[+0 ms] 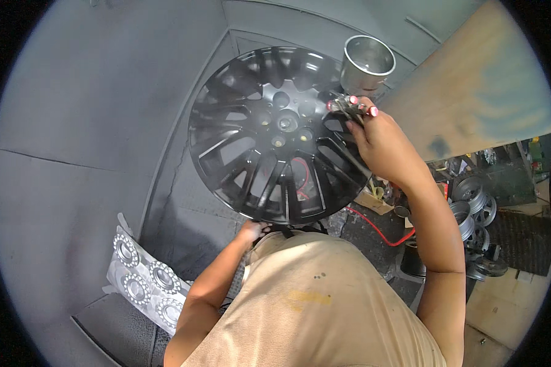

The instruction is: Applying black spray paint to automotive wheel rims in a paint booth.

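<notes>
A black multi-spoke wheel rim (286, 183) faces up in front of me, with a hazy mist over its hub. My right hand (382, 147) is closed around a spray gun (350, 110) above the rim's right side. The gun carries a shiny metal cup (359, 73) and red-ended knobs, and its front points toward the hub. At the rim's near edge, close to my waist, my left hand (253, 231) has its fingers curled. What those fingers grip is hidden by the rim's edge and my shirt.
A red hose (382, 235) runs along the floor at right. Several bare wheels (469, 192) are stacked beyond it, below a paint-stained board (490, 79). At lower left lies a grey-white panel (142, 281) with ring-shaped parts. Grey walls (92, 92) close in the left and back.
</notes>
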### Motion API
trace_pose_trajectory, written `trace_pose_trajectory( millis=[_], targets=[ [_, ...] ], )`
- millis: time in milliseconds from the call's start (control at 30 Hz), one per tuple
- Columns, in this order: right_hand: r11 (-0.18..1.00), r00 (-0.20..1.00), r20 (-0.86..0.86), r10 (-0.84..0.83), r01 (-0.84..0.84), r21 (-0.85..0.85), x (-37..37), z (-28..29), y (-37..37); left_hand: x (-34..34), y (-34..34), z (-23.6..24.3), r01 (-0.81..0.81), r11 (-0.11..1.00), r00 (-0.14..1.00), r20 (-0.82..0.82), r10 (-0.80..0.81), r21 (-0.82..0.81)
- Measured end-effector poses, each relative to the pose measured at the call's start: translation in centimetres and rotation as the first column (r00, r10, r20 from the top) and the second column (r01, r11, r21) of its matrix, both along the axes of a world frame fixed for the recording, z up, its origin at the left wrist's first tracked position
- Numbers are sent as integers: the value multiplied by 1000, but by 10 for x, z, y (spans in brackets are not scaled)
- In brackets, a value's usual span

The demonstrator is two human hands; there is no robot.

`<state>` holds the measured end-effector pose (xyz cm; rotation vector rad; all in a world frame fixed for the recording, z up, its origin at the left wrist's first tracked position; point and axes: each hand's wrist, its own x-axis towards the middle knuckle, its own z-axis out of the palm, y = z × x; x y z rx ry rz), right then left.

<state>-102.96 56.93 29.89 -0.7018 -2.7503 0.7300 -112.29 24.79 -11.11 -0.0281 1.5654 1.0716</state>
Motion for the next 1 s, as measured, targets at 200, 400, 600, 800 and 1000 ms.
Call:
trace_pose_trajectory(
  millis=[200,400,600,800,1000],
  targets=[
    [999,996,77,36,-33,-41,32,10,-5,-62,2,18,-453,886,887,-50,459,100],
    [943,953,-66,297,-303,-138,26,10,-24,-115,8,2,-485,813,831,-119,543,323],
    [998,996,-65,63,-64,-10,13,-2,-14,-27,25,16,-554,819,830,20,557,152],
    [1000,994,109,-25,26,-7,25,10,-12,16,28,31,-417,901,871,335,358,120],
    [955,968,68,242,-225,-191,18,10,-24,12,32,40,-330,943,924,224,311,52]
  ],
)
